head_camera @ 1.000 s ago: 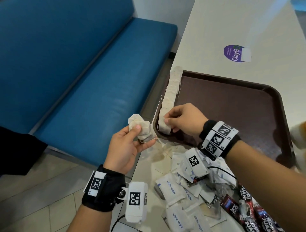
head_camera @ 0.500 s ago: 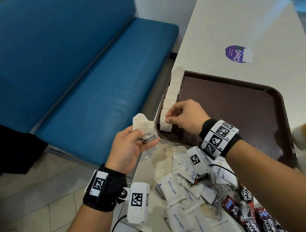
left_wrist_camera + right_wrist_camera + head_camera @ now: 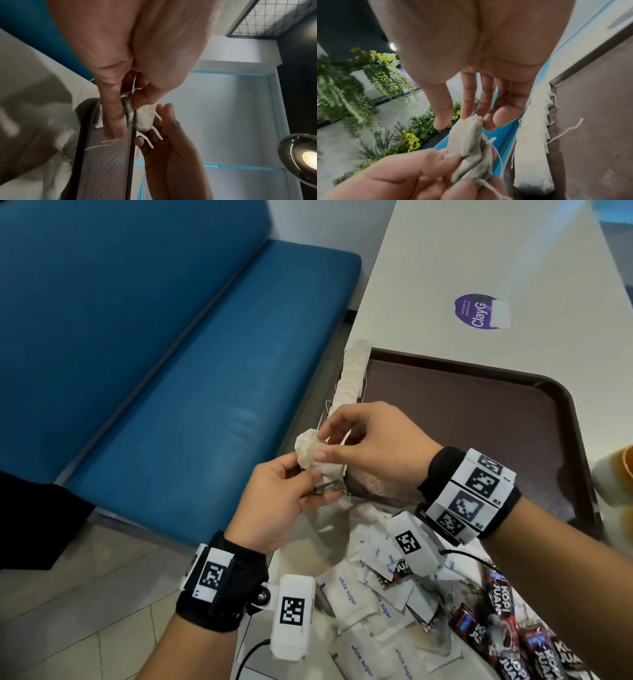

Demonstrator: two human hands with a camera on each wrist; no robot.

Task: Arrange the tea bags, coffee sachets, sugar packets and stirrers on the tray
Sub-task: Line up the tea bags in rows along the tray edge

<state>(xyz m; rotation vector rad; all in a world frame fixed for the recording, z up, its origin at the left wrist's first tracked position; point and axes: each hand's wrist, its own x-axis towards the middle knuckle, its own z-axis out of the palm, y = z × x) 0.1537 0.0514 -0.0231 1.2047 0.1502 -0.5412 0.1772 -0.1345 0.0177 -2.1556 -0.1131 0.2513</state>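
Along the left of the head view runs a blue bench (image 3: 164, 371), with tiled floor (image 3: 85, 611) below it at the lower left. Just left of centre, the left hand (image 3: 284, 501) grasps a crumpled bunch of tea bags (image 3: 315, 453), thumb and curled fingers clamped on its lower end; a thin string trails from it. The right hand (image 3: 370, 446) comes in from the right and meets the same bunch, its thumb and forefinger closing on the top of one bag, while in the right wrist view the other fingers (image 3: 488, 97) hang long and loose. Both hands hover over the near left corner of the brown tray (image 3: 479, 422), which lies on the pale surface (image 3: 479, 268). Up the tray's left rim, above the hands, a row of tea bags (image 3: 354, 371) stands packed in a line. Below the hands, at the bottom centre, white sugar packets (image 3: 349, 597) lie in a loose heap on the surface, off the tray. To their right, at the lower right corner, lie dark red coffee sachets (image 3: 496, 604). In the upper right a purple sticker (image 3: 479, 311) is stuck to the surface, and at the right edge a blurred orange and white object (image 3: 616, 474) pokes in beside the tray
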